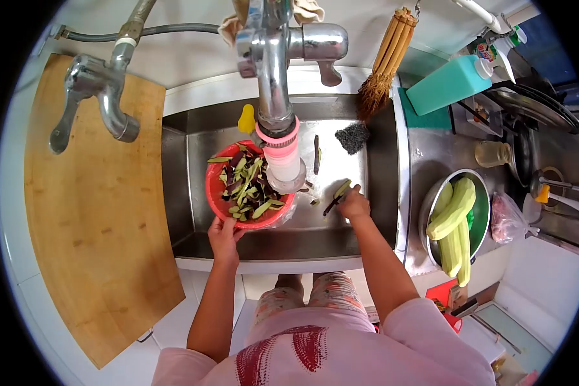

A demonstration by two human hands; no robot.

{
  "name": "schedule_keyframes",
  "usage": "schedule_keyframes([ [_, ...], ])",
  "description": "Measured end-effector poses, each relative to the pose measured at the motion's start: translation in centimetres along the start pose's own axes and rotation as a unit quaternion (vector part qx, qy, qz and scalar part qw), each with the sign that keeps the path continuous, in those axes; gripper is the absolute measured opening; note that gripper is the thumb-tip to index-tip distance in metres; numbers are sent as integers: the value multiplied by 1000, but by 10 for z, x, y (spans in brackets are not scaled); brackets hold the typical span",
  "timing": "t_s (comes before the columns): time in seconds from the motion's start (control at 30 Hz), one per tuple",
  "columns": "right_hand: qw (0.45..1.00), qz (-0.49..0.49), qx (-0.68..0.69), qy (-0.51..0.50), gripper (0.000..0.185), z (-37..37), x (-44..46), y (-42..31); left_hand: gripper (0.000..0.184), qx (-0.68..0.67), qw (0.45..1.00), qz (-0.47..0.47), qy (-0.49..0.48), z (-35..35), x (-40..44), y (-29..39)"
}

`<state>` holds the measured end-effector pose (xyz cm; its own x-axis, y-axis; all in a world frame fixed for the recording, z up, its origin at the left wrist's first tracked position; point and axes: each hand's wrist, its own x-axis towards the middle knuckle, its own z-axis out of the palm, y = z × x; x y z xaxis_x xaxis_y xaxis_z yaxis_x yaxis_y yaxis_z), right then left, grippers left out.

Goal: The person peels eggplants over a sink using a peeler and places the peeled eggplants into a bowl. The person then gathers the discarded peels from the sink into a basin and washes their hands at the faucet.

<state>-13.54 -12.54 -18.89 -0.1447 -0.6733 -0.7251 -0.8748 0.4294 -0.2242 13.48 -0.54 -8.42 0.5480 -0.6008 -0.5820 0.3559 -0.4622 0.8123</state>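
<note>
A red plastic basin (213,193) stands in the metal sink (251,244), heaped with dark purple and pale green vegetable peels (243,183). My left hand (224,239) grips the basin's near rim. On the right side of the sink floor, my right hand (354,204) has its fingers closed on a few peel strips (341,193), one dark and one greenish. Its fingertips are partly hidden. Another long dark peel (317,154) lies farther back, and small scraps (314,202) lie between basin and right hand.
A faucet with a pink-collared nozzle (282,151) hangs over the basin's right part. A black scouring pad (352,137) lies at the sink's back right, below a hanging brush (383,71). Peeled pale-green vegetables (453,219) fill a metal bowl (429,225). A wooden board (100,212) stands left.
</note>
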Motion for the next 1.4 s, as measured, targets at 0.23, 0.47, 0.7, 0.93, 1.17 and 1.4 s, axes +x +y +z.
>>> schedule_keyframes([
  [0.23,985,-169,2,27,64,56,27,-27,23,-18,1000,3,3,6,-2,3],
  [0.47,896,-422,-91,104,37,59,3,-40,23,-29,999,2,33,0,-2,10],
  [0.7,872,-447,-171,104,34,43,27,-36,24,-37,999,3,11,-5,-1,13],
  [0.93,900,-315,-2,300,43,35,67,-76,23,-43,999,1,11,-5,-1,8],
  [1.17,932,-327,-40,152,17,29,53,-16,23,-59,998,-3,17,-3,-2,9],
  [1.4,976,-43,-214,-6,28,23,20,21,26,-63,998,1,-6,-2,-5,9],
])
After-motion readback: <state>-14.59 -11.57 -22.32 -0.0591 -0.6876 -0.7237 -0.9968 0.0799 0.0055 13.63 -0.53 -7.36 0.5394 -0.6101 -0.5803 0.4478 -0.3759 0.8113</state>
